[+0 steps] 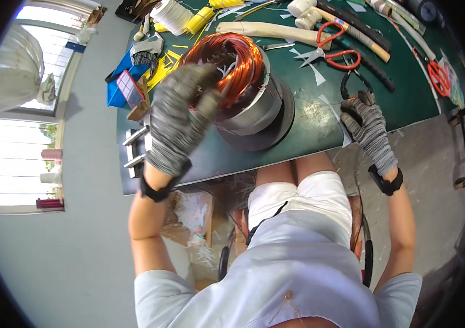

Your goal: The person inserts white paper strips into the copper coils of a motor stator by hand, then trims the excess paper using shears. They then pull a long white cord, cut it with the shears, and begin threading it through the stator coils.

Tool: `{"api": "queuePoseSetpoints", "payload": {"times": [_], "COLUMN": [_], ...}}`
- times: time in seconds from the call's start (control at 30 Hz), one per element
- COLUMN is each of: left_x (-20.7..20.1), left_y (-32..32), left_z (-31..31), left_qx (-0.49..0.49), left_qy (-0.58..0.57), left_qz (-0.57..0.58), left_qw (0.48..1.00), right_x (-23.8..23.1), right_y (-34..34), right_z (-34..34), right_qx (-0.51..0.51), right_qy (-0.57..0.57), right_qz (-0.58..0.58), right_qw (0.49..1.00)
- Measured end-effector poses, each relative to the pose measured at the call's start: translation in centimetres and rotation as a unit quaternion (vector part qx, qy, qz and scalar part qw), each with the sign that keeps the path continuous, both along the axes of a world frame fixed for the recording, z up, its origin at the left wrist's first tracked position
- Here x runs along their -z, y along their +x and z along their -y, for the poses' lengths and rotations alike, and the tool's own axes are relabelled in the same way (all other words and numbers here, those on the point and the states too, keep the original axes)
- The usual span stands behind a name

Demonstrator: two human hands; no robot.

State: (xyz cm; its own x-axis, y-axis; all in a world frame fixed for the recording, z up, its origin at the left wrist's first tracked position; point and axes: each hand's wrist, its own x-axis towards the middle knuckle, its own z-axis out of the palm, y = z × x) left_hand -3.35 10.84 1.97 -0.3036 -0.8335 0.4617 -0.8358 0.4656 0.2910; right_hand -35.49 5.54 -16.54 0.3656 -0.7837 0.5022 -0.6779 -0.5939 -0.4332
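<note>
A motor stator (254, 115), a metal ring packed with orange-brown copper windings (246, 60), stands on a dark round base (281, 128) at the table's near side. My left hand (180, 112), in a grey knitted glove, lies over the stator's left side. Its fingers reach onto the windings with the thumb apart, slightly blurred. At the right, my right hand (369, 126), gloved alike, has its fingers curled in just below a black-handled tool (347, 82). What sits between those fingertips is hidden. A thin wire seems to run from the stator toward this hand.
Red-handled scissors (336, 60) lie beyond the stator, beside a long wooden piece (276, 31) and mallets (309, 19). Yellow strips (161, 71), a blue box (116, 90) and a white cord spool (171, 16) crowd the left. More red-handled scissors (439, 77) lie far right.
</note>
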Motion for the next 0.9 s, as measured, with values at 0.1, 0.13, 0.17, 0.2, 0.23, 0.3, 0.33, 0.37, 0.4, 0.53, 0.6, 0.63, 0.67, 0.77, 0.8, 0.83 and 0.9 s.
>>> {"api": "queuePoseSetpoints", "payload": {"times": [0.1, 0.13, 0.17, 0.2, 0.23, 0.3, 0.33, 0.37, 0.4, 0.53, 0.6, 0.63, 0.67, 0.77, 0.8, 0.83, 0.9], "left_x": [1.3, 1.7, 2.0, 2.2, 2.0, 2.2, 2.3, 2.2, 2.2, 2.1, 2.4, 2.2, 1.3, -1.0, -1.2, -2.2, -3.1], "left_y": [-1.3, -1.0, -0.6, -0.3, -0.4, 0.0, 0.1, 0.2, 0.1, -0.8, 0.0, 1.0, 0.7, 3.1, 2.5, 4.2, 4.3], "left_z": [-0.5, -0.4, -0.4, -0.2, -0.5, -0.5, -0.6, -0.9, -0.9, -1.4, -2.3, -2.3, -2.1, -0.4, 2.1, 2.5, 3.1], "left_qx": [-0.021, -0.021, -0.012, -0.002, -0.025, -0.014, -0.003, -0.008, -0.009, -0.020, -0.035, -0.047, -0.048, -0.044, 0.016, 0.061, 0.072], "left_qy": [-0.064, -0.060, -0.093, -0.126, -0.091, -0.092, -0.093, -0.050, -0.057, -0.075, -0.053, 0.018, 0.074, -0.017, -0.024, -0.019, 0.056], "left_qz": [0.153, 0.161, 0.165, 0.166, 0.167, 0.151, 0.129, 0.103, 0.102, 0.133, 0.058, -0.069, -0.268, -0.102, -0.023, 0.086, 0.138], "left_qw": [0.986, 0.985, 0.982, 0.978, 0.981, 0.984, 0.987, 0.993, 0.993, 0.988, 0.996, 0.996, 0.959, 0.994, 0.999, 0.994, 0.986], "right_x": [0.0, 0.0, 0.0, 0.0, -1.0, -1.1, -1.2, -1.2, -1.1, -1.3, -5.3, -6.3, -7.5, -11.8, -14.3, -14.6, -16.6], "right_y": [0.6, 0.7, 0.7, 0.8, 0.8, 0.3, 0.1, 0.0, -0.2, -1.0, -2.4, -3.1, -3.8, -4.1, -4.7, -4.0, -3.5], "right_z": [-0.8, -1.1, -1.4, -1.5, -1.8, -1.8, -1.8, -2.1, -2.2, -3.4, -6.6, -8.5, -11.3, -15.9, -16.9, -16.8, -16.3], "right_qx": [0.005, 0.004, 0.013, 0.022, -0.011, -0.045, -0.079, -0.092, -0.093, -0.013, 0.078, 0.105, 0.092, -0.107, -0.108, -0.149, -0.161], "right_qy": [0.053, 0.056, 0.038, 0.018, 0.020, 0.000, -0.020, 0.005, -0.001, 0.114, 0.112, 0.137, 0.131, -0.016, -0.054, -0.086, -0.125], "right_qz": [-0.078, -0.070, -0.064, -0.058, -0.047, -0.030, -0.019, 0.018, 0.016, 0.458, 0.560, 0.645, 0.614, 0.352, 0.294, 0.270, 0.221], "right_qw": [0.996, 0.996, 0.997, 0.998, 0.999, 0.999, 0.996, 0.996, 0.996, 0.881, 0.817, 0.744, 0.773, 0.930, 0.948, 0.947, 0.954]}}
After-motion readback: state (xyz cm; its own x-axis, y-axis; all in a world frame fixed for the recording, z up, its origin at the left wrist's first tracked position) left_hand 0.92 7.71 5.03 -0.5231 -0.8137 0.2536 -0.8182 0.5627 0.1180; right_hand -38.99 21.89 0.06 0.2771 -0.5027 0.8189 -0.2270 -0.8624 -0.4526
